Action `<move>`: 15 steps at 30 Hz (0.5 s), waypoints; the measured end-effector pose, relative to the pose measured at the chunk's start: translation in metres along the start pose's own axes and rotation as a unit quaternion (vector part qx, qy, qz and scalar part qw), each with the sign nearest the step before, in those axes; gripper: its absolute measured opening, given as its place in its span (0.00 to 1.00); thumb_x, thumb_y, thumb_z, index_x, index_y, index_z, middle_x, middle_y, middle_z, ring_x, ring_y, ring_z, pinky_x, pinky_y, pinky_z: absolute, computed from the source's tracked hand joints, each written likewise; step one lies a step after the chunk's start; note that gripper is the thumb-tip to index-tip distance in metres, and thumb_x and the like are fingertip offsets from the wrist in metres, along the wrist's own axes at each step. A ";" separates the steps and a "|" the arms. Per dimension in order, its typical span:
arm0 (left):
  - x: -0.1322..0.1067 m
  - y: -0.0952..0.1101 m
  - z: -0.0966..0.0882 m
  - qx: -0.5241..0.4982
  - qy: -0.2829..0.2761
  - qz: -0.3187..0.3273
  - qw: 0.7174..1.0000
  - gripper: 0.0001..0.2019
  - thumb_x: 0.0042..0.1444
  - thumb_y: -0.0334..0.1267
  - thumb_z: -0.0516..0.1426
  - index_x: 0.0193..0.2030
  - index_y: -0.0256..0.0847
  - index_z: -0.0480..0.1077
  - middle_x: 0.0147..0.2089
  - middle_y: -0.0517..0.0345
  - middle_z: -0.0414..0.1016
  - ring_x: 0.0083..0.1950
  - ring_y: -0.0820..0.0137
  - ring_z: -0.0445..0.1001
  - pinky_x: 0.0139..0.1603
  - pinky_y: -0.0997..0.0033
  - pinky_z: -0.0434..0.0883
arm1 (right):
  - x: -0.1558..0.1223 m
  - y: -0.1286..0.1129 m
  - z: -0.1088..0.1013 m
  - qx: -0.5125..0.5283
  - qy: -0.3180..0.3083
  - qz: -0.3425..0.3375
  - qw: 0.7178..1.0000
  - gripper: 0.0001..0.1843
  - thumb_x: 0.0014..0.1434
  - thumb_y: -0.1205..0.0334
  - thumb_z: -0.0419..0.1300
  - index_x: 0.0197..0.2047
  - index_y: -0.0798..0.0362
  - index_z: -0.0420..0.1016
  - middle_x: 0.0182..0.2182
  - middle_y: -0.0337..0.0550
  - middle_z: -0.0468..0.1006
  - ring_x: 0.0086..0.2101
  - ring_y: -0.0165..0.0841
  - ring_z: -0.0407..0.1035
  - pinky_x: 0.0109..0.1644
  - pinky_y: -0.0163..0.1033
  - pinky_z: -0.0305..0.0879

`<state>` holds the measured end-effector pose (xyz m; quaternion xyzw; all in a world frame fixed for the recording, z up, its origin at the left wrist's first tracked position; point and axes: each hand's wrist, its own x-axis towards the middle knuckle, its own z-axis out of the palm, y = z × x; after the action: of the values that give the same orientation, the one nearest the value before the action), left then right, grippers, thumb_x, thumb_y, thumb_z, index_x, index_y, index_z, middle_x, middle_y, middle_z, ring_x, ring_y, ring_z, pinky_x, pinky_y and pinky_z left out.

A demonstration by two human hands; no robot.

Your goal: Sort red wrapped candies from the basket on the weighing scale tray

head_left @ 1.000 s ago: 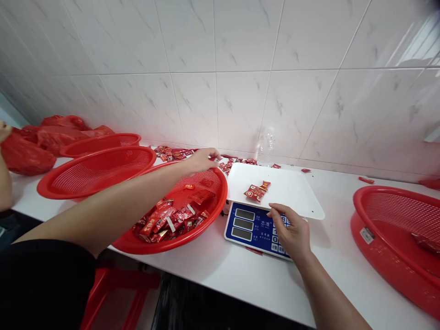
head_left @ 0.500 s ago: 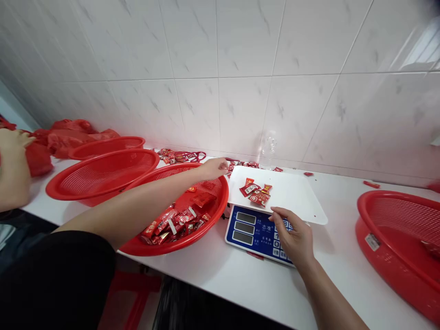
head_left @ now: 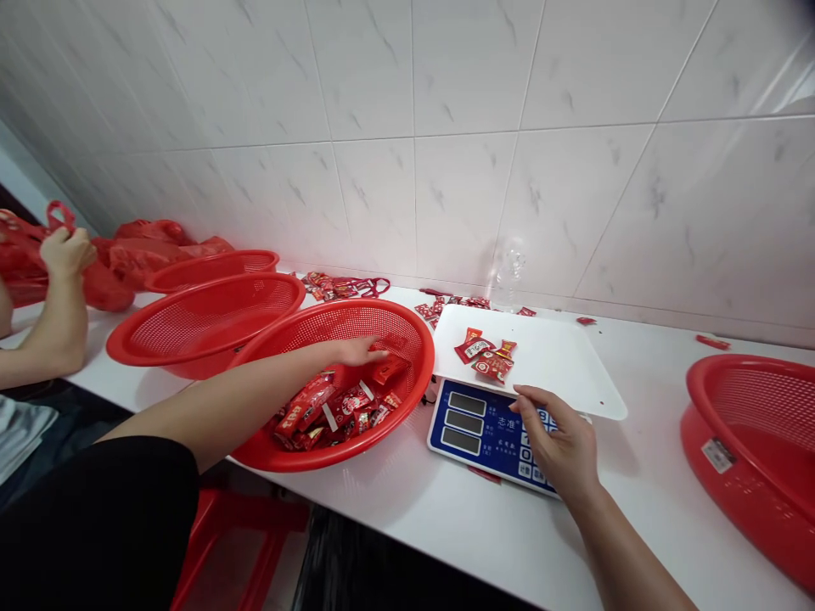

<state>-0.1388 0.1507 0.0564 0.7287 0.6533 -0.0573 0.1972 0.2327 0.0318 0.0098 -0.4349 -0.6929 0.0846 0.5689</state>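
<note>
My left hand [head_left: 360, 350] reaches into a red plastic basket [head_left: 425, 365], fingers stretched out and nothing visible in them. Just under its fingertips lies a red packet [head_left: 388, 368], one of several wrapped snacks [head_left: 309, 403] heaped in the basket. My right hand [head_left: 561, 437] hovers over the keypad of a blue weighing scale [head_left: 468, 428], near the front edge of its white tray [head_left: 566, 356]. Its thumb and forefinger are slightly apart, with nothing seen between them. A few red wrapped snacks [head_left: 491, 365] rest on the tray's left side.
Two more red baskets [head_left: 191, 344] stand to the left, another [head_left: 719, 424] to the right. Behind the scale are a clear bottle [head_left: 509, 271] and scattered small packets [head_left: 340, 287] along the tiled wall. A co-worker's hand [head_left: 67, 252] holds a red bag at far left.
My left hand has moved down from beside the tray into the basket. My right hand stays by the scale. The co-worker's hand has lifted a red bag's handle. The view has shifted slightly.
</note>
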 end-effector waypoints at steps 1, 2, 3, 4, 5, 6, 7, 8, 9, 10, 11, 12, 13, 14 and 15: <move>0.001 0.008 0.001 -0.007 -0.010 0.024 1.000 0.38 0.48 0.62 0.56 0.60 0.39 0.62 0.64 0.42 0.64 0.65 0.53 0.61 0.61 0.62 0.60 | 0.000 0.001 0.000 0.000 0.001 0.004 1.000 0.09 0.62 0.60 0.57 0.44 0.48 0.75 0.29 0.38 0.79 0.27 0.31 0.72 0.37 0.38 0.70; 0.001 0.016 0.002 -0.013 -0.024 0.052 0.998 0.36 0.47 0.61 0.57 0.59 0.40 0.63 0.61 0.44 0.67 0.63 0.55 0.63 0.60 0.63 0.61 | 0.000 0.001 0.000 0.001 0.002 0.007 1.000 0.09 0.62 0.59 0.57 0.44 0.48 0.75 0.29 0.38 0.79 0.27 0.31 0.72 0.37 0.38 0.71; -0.001 0.024 0.004 -0.016 -0.035 0.082 0.996 0.35 0.47 0.59 0.58 0.58 0.41 0.64 0.58 0.45 0.71 0.60 0.56 0.66 0.58 0.64 0.63 | 0.001 0.001 0.000 0.001 0.001 0.010 1.000 0.09 0.62 0.59 0.57 0.44 0.49 0.75 0.29 0.39 0.79 0.27 0.32 0.72 0.37 0.39 0.71; -0.003 0.031 0.005 -0.015 -0.041 0.108 0.993 0.33 0.46 0.58 0.59 0.56 0.41 0.65 0.55 0.47 0.73 0.57 0.57 0.69 0.56 0.64 0.64 | 0.001 0.002 0.000 0.002 0.000 0.012 1.000 0.09 0.62 0.58 0.57 0.44 0.49 0.75 0.29 0.39 0.79 0.28 0.32 0.73 0.37 0.39 0.71; -0.005 0.038 0.006 -0.009 -0.040 0.128 0.991 0.32 0.45 0.56 0.60 0.55 0.42 0.67 0.53 0.48 0.74 0.55 0.57 0.70 0.55 0.64 0.65 | 0.002 0.002 0.000 0.002 -0.001 0.012 1.000 0.09 0.62 0.58 0.56 0.44 0.49 0.75 0.29 0.39 0.79 0.29 0.33 0.73 0.37 0.40 0.71; -0.008 0.043 0.007 0.002 -0.035 0.138 0.990 0.30 0.44 0.54 0.61 0.53 0.42 0.68 0.51 0.49 0.75 0.52 0.58 0.72 0.52 0.65 0.66 | 0.003 0.002 0.000 0.002 -0.002 0.011 1.000 0.09 0.62 0.58 0.56 0.44 0.49 0.75 0.29 0.39 0.79 0.30 0.33 0.74 0.37 0.40 0.71; -0.011 0.047 0.007 0.015 -0.027 0.142 0.989 0.28 0.44 0.52 0.61 0.51 0.43 0.69 0.50 0.50 0.75 0.49 0.59 0.73 0.49 0.66 0.67 | 0.003 0.001 0.000 0.002 -0.003 0.010 1.000 0.09 0.62 0.58 0.56 0.44 0.49 0.75 0.29 0.39 0.79 0.30 0.34 0.74 0.38 0.40 0.71; -0.014 0.049 0.006 0.028 -0.022 0.144 0.989 0.25 0.43 0.50 0.62 0.48 0.43 0.70 0.48 0.50 0.76 0.46 0.60 0.73 0.46 0.66 0.68 | 0.004 0.001 0.000 0.002 -0.004 0.008 1.000 0.09 0.62 0.59 0.56 0.44 0.49 0.75 0.29 0.39 0.79 0.31 0.34 0.74 0.38 0.40 0.71; -0.016 0.050 0.004 0.041 -0.018 0.144 0.989 0.23 0.42 0.48 0.62 0.46 0.43 0.72 0.47 0.51 0.76 0.44 0.60 0.74 0.43 0.67 0.68 | 0.005 0.001 0.000 0.003 -0.003 0.006 1.000 0.09 0.62 0.59 0.56 0.44 0.49 0.74 0.29 0.39 0.79 0.32 0.33 0.74 0.38 0.40 0.71; -0.017 0.049 0.001 0.050 -0.014 0.142 0.989 0.20 0.41 0.46 0.62 0.43 0.42 0.72 0.45 0.51 0.76 0.41 0.60 0.74 0.40 0.67 0.68 | 0.005 0.000 0.001 0.004 -0.002 0.004 1.000 0.09 0.62 0.60 0.56 0.44 0.49 0.74 0.29 0.39 0.79 0.32 0.33 0.74 0.38 0.39 0.71; -0.018 0.047 -0.002 0.053 -0.008 0.137 0.989 0.19 0.40 0.45 0.62 0.41 0.42 0.73 0.43 0.52 0.76 0.40 0.61 0.74 0.37 0.68 0.68 | 0.006 0.000 0.001 0.006 -0.002 0.003 1.000 0.09 0.62 0.60 0.56 0.44 0.49 0.74 0.29 0.38 0.79 0.31 0.32 0.74 0.38 0.39 0.71; -0.018 0.045 -0.006 0.047 0.002 0.130 0.990 0.17 0.40 0.43 0.62 0.40 0.42 0.73 0.42 0.52 0.76 0.38 0.61 0.74 0.36 0.68 0.68 | 0.006 -0.001 0.001 0.008 -0.002 0.001 1.000 0.09 0.62 0.61 0.56 0.44 0.48 0.74 0.29 0.38 0.79 0.32 0.32 0.74 0.38 0.38 0.70; -0.018 0.043 -0.011 0.035 0.015 0.121 0.992 0.16 0.40 0.41 0.62 0.39 0.42 0.73 0.40 0.53 0.76 0.38 0.61 0.74 0.34 0.69 0.68 | 0.007 -0.002 0.001 0.010 -0.003 -0.001 1.000 0.09 0.62 0.61 0.56 0.44 0.48 0.74 0.29 0.38 0.79 0.32 0.32 0.74 0.38 0.38 0.70; -0.018 0.042 -0.016 0.012 0.032 0.109 0.993 0.16 0.39 0.40 0.61 0.38 0.42 0.73 0.39 0.54 0.76 0.37 0.61 0.74 0.34 0.69 0.68 | 0.007 -0.002 0.001 0.011 -0.004 -0.002 1.000 0.09 0.62 0.61 0.56 0.44 0.48 0.74 0.29 0.37 0.79 0.32 0.32 0.74 0.38 0.38 0.70; -0.018 0.042 -0.022 -0.019 0.055 0.094 0.994 0.16 0.40 0.38 0.60 0.39 0.42 0.72 0.37 0.55 0.76 0.37 0.62 0.74 0.33 0.70 0.69 | 0.007 -0.003 0.001 0.013 -0.004 -0.003 1.000 0.08 0.62 0.61 0.55 0.44 0.48 0.74 0.29 0.37 0.79 0.32 0.32 0.74 0.38 0.38 0.70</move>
<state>-0.1038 0.1390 0.0920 0.7850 0.5930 0.0142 0.1788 0.2304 0.0358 0.0160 -0.4251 -0.6954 0.0936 0.5717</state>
